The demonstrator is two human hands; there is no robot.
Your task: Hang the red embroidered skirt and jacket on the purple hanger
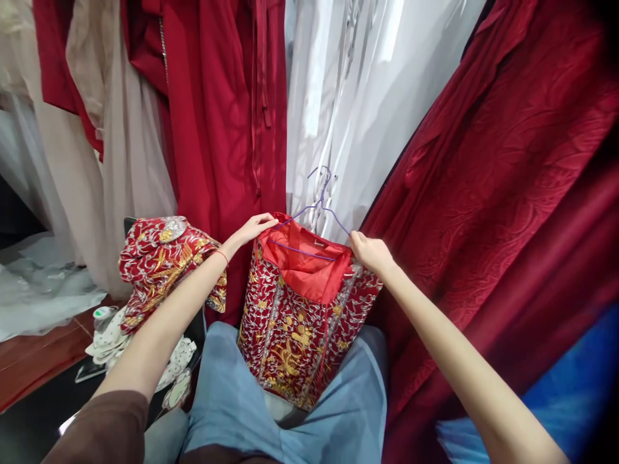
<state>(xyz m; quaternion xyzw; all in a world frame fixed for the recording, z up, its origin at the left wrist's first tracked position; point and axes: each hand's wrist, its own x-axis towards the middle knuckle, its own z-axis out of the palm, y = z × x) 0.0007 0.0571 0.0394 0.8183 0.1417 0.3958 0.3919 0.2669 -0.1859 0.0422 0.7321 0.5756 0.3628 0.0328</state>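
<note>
A red skirt (pixel 294 341) with gold and silver embroidery hangs upright between my knees, its bright red lining showing at the open waist. A thin purple wire hanger (pixel 323 200) sits inside the waist, its hook pointing up and its lower bar crossing the lining. My left hand (pixel 258 227) pinches the left corner of the waistband against the hanger's shoulder. At the opposite corner, my right hand (pixel 370 250) is closed round the waistband and the hanger's end. The fingertips of my right hand are partly hidden.
A folded embroidered red garment (pixel 159 258) lies at my left, above white dotted cloth (pixel 181 354) and a green-capped bottle (pixel 102 317). Red gowns (pixel 217 116), white dresses (pixel 377 109) and a patterned dark red dress (pixel 522 161) hang close around. Blue tulle (pixel 561 393) is at lower right.
</note>
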